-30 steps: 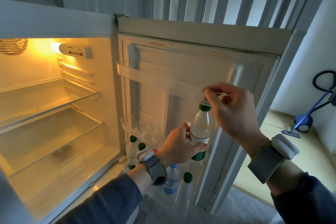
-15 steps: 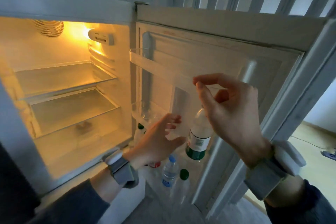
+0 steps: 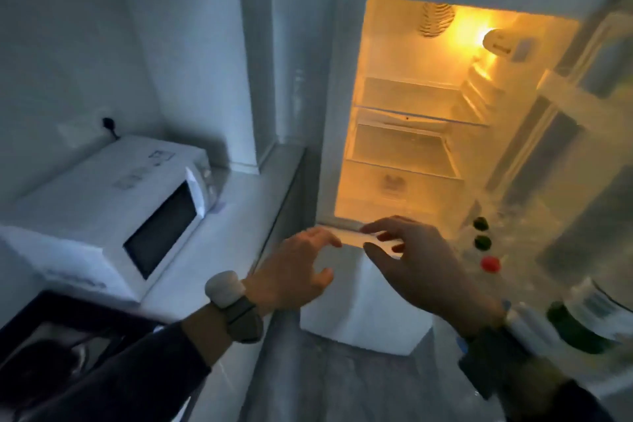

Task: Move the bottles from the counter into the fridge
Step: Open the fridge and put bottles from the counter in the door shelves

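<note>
Amber light fills open fridge (image 3: 404, 147), glass shelves bare. Both grips empty, fingers spread loose: left hand (image 3: 291, 271) and right hand (image 3: 421, 267) hover before fridge's lower front edge. Bottles stand in door rack: two green caps (image 3: 481, 233), red cap (image 3: 490, 264), bigger green-labelled bottle (image 3: 582, 322) low right. White microwave (image 3: 113, 209) sits on desk (image 3: 239, 216), left.

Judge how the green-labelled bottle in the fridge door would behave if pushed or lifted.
The bottle looks like clear thin plastic, so it probably flexes under a squeeze and won't shatter. Its round body would likely roll if laid flat. The picture is too blurred to show how full it is, so its weight stays a guess.
</note>
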A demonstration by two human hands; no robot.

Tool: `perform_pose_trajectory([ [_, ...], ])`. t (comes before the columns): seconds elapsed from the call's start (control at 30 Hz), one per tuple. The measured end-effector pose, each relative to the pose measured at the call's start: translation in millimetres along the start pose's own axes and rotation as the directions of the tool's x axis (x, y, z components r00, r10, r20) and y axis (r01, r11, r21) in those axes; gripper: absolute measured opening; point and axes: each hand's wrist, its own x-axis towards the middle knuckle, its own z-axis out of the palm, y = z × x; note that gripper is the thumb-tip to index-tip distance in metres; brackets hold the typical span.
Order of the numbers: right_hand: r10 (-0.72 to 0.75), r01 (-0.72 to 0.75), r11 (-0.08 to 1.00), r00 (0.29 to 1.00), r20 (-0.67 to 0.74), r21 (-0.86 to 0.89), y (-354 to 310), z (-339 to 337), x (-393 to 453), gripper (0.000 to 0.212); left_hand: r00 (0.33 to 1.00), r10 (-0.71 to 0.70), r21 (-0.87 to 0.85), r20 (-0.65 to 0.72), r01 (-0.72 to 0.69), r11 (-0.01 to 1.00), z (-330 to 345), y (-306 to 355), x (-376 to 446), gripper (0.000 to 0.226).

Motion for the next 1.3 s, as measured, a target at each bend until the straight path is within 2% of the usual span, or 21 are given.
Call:
perform_pose_trajectory([
  [0.03, 0.03, -0.03, 1.0, 0.999, 0.024, 0.004, 3, 6, 0, 0.027, 1.0, 0.008, 0.01, -0.023, -0.008, 1.0, 0, -3, -5, 0.043],
  [0.13, -0.144, 0.136, 0.989, 0.978, 0.152, 0.06, -36, 58, 6, 0.029, 0.975, -0.2, 0.007, -0.101, 0.202, 0.979, -21, -46, -79, 0.041],
  [0.17, -0.124, 0.114, 0.991, 0.974, 0.187, 0.063, -36, 61, 7, 0.029, 0.974, -0.198, 0.003, -0.114, 0.2, 0.98, -20, -48, -84, 0.04],
  [0.23, -0.247, 0.222, 0.968, 0.928, 0.28, 0.116, -76, 96, 4, 0.031, 0.936, -0.314, 0.003, -0.157, 0.319, 0.948, -32, -68, -145, 0.039],
  [0.3, -0.274, 0.232, 0.96, 0.896, 0.348, 0.158, -97, 115, -1, 0.031, 0.908, -0.374, -0.013, -0.19, 0.379, 0.925, -35, -75, -179, 0.037],
  [0.37, -0.366, 0.284, 0.927, 0.823, 0.434, 0.243, -151, 152, -19, 0.029, 0.815, -0.496, -0.042, -0.299, 0.508, 0.86, -46, -87, -255, 0.036],
  [0.4, -0.382, 0.281, 0.918, 0.812, 0.441, 0.279, -156, 158, -20, 0.028, 0.802, -0.503, -0.032, -0.322, 0.522, 0.852, -45, -90, -264, 0.037],
  [0.43, -0.447, 0.328, 0.889, 0.771, 0.453, 0.32, -179, 175, -30, 0.027, 0.762, -0.551, -0.033, -0.341, 0.576, 0.817, -48, -91, -298, 0.039],
  [0.47, -0.511, 0.373, 0.854, 0.733, 0.449, 0.362, -199, 192, -42, 0.026, 0.727, -0.596, -0.034, -0.342, 0.624, 0.78, -50, -90, -330, 0.039],
  [0.5, -0.524, 0.379, 0.845, 0.727, 0.444, 0.376, -204, 197, -45, 0.025, 0.713, -0.613, -0.051, -0.341, 0.637, 0.769, -48, -91, -339, 0.04],
  [0.73, -0.633, 0.355, 0.77, 0.532, 0.562, 0.531, -299, 268, -165, 0.029, 0.492, -0.787, -0.122, -0.373, 0.814, 0.567, -33, -68, -524, 0.042],
  [0.87, -0.665, 0.385, 0.747, 0.455, 0.592, 0.542, -325, 287, -217, 0.032, 0.38, -0.844, -0.181, -0.379, 0.864, 0.47, -18, -49, -588, 0.043],
  [0.97, -0.702, 0.399, 0.711, 0.352, 0.619, 0.579, -347, 295, -260, 0.033, 0.235, -0.888, -0.269, -0.396, 0.895, 0.356, -2, -28, -638, 0.044],
  [1.1, -0.733, 0.428, 0.672, 0.264, 0.627, 0.604, -360, 306, -289, 0.034, 0.126, -0.896, -0.31, -0.426, 0.91, 0.276, 5, -5, -666, 0.041],
  [1.23, -0.774, 0.486, 0.58, 0.08, 0.628, 0.653, -382, 310, -322, 0.036, -0.091, -0.867, -0.409, -0.489, 0.902, 0.136, 28, 38, -700, 0.038],
  [1.3, -0.786, 0.48, 0.556, 0.039, 0.617, 0.678, -386, 311, -335, 0.036, -0.151, -0.863, -0.435, -0.482, 0.896, 0.086, 40, 52, -712, 0.038],
])
